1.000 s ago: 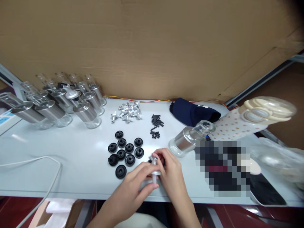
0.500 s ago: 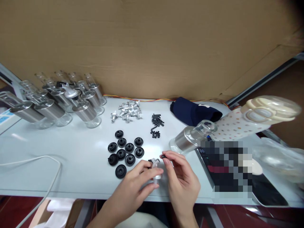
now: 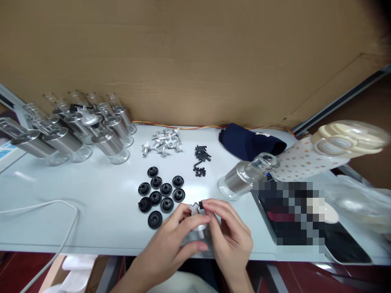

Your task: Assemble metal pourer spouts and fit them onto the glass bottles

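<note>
My left hand [image 3: 180, 234] is closed around a silver pourer spout [image 3: 200, 228], its narrow stem pointing down. Between the thumb and fingers of my right hand [image 3: 229, 230] is a small black cap [image 3: 200, 205], held against or very close to the spout's upper end; contact is hard to make out. Left of my hands lie several black round stoppers [image 3: 155, 219]. Further back are a pile of silver spouts [image 3: 166, 141], some short black tubes [image 3: 202, 154] and a cluster of tiny black caps [image 3: 200, 172].
Several glass bottles with steel sleeves [image 3: 108, 142] stand at the left, one topped with a spout. Another such bottle [image 3: 238, 179] is at the right, near a navy visor [image 3: 249, 142], a dotted drinking bottle [image 3: 308, 158] and a phone [image 3: 345, 244]. A white cable [image 3: 69, 207] crosses the left side.
My right hand moved off the spout with the small black cap in its fingertips, then came back to the spout's upper end. My left hand kept its hold and tilted the spout slightly.
</note>
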Motion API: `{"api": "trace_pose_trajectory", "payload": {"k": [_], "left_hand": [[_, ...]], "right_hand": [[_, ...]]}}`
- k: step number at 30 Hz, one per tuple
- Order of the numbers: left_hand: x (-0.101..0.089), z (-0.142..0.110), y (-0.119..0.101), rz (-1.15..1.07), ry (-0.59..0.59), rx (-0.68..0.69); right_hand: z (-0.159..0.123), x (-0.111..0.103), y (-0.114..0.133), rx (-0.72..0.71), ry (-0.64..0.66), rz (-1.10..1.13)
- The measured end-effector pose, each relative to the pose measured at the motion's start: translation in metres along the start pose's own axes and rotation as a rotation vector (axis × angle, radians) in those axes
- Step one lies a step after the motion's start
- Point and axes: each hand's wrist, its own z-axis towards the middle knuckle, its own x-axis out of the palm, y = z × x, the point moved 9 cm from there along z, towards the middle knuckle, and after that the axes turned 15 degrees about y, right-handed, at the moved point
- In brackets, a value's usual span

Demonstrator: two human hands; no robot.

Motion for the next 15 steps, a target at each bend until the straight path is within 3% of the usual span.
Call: {"api": "trace_pose_trajectory", "payload": {"k": [7, 11, 15], "left_hand": [[-0.003, -0.003, 0.005, -0.036, -0.051, -0.041], [-0.004, -0.006, 0.006, -0.016, -0.041, -0.072], [-0.005, -0.008, -0.002, 0.02, -0.035, -0.012]], "right_hand": [[0.006, 0.012, 0.003, 0.0, 0.153, 0.072], [0.008, 0.014, -0.001, 0.038, 0.186, 0.101], [0.009, 0.014, -0.001, 0.037, 0.184, 0.116]]}}
